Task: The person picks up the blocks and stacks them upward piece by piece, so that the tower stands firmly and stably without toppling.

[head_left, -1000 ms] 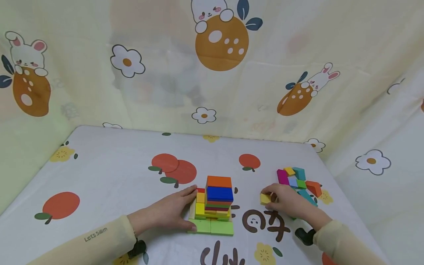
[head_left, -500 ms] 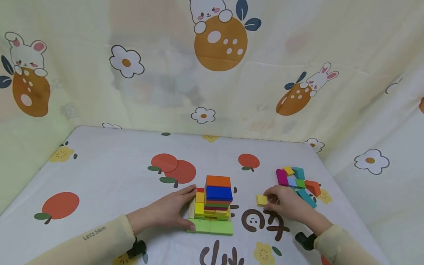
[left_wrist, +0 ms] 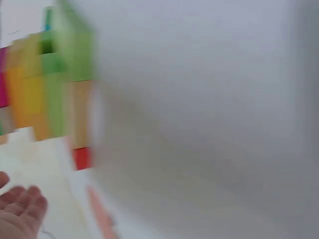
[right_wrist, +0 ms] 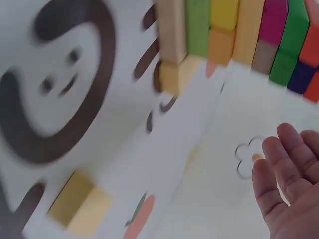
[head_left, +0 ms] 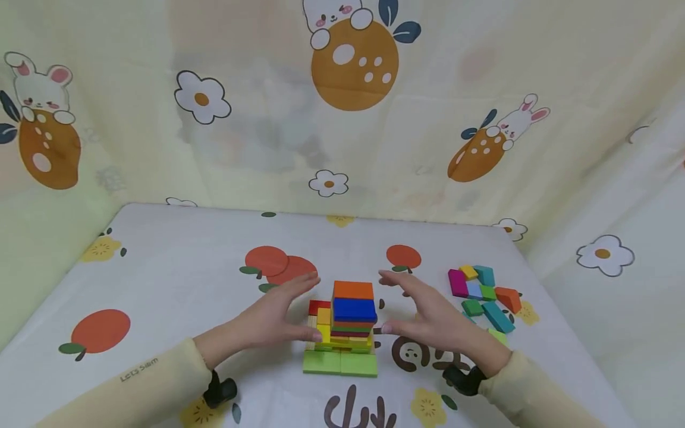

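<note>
A stepped tower of coloured wooden blocks [head_left: 354, 310] stands on the table, orange and blue on top, with light green blocks [head_left: 340, 362] at its base. To its left, my left hand [head_left: 270, 318] is raised with fingers extended and holds nothing. My right hand [head_left: 430, 318] is held likewise on the other side, fingers spread and apart from the stack. In the right wrist view a small yellow block [right_wrist: 82, 204] lies alone on the cloth; the right hand hides it in the head view. The left wrist view shows the tower's side [left_wrist: 55, 79] and the left fingers [left_wrist: 27, 204].
Several loose blocks lie at the right of the table, among them a magenta block [head_left: 457, 283], a teal block [head_left: 497, 317] and an orange block [head_left: 508, 299]. A printed white cloth [head_left: 176, 261] covers the table. Behind it hangs a patterned curtain [head_left: 257, 148].
My right hand has let go of the yellow block and moved left to the tower's side. My left hand has come off the tower and risen, showing more of the red block behind.
</note>
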Available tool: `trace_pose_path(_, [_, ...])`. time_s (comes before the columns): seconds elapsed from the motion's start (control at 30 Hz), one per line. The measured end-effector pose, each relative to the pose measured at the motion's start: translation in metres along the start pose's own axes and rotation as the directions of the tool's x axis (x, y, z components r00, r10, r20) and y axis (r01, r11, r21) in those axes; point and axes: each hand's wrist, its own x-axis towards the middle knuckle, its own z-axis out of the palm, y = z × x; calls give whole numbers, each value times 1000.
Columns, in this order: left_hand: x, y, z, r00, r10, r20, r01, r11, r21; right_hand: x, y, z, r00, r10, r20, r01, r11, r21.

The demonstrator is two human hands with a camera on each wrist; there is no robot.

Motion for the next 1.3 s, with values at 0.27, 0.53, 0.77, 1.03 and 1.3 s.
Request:
trace_pose_path(0.27, [8,16,-6,998,48,-42,-54,986,-156,12,-6,8,998,14,68,-18,999,49])
trace_pose_path(0.53, [11,22,3,998,43,-53,-50,988,-144,15,-8,9,996,43,74,-46,998,40])
trace_pose_path(0.77, [11,23,3,996,61,-71,-70,989,-129,16,-10,9,994,67,86,-71,996,54])
trace_pose_path(1.03, [11,23,4,995,60,-78,-69,990,-121,16,-11,10,993,71,93,-77,995,60])
trace_pose_path(1.3, [11,24,2,994,69,-88,-80,989,-123,18,-10,10,995,39,92,-44,997,55])
